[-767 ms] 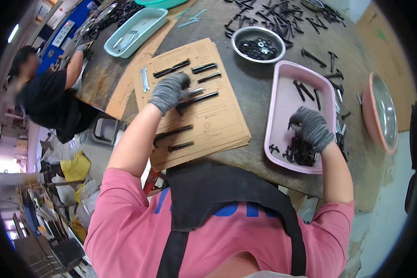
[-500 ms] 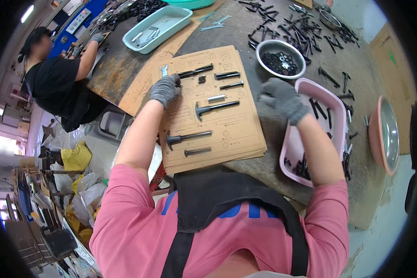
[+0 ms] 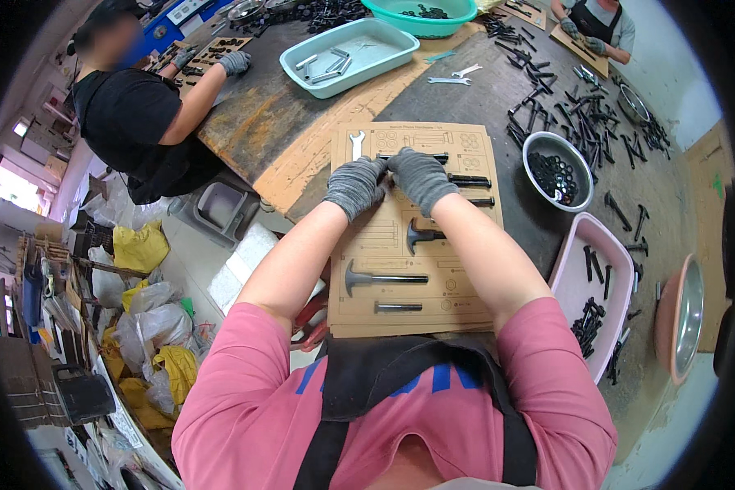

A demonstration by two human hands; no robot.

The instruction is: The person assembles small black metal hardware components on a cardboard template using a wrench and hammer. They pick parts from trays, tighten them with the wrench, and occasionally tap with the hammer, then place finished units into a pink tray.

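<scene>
A brown cardboard sheet [image 3: 369, 319] printed with part outlines lies before me, bearing hardware. Both my hands wear grey knit gloves and meet over its upper part. My left hand [image 3: 356, 186] has its fingers bent together below a small open-end wrench [image 3: 357, 145]. Close beside it, my right hand [image 3: 421, 178] is closed, fingertips pinched near a black bolt [image 3: 439, 158]; anything between the fingers of either hand is hidden. More black bolts [image 3: 469, 180] lie right of my hands. Nearer me are a T-shaped black piece with a curved head [image 3: 384, 278] and a plain bolt [image 3: 398, 307].
To the right stand a metal bowl of black rings [image 3: 557, 173], a pink tray of bolts [image 3: 557, 273] and a pink-rimmed basin [image 3: 679, 318]. Loose black bolts [image 3: 580, 122] spread beyond. A pale blue tray [image 3: 367, 51] holds metal tubes. Co-workers [image 3: 131, 106] work at far left and far right.
My right hand has moved left from beside the metal bowl to the sheet, meeting my left hand. The view has shifted, showing another co-worker at the far right.
</scene>
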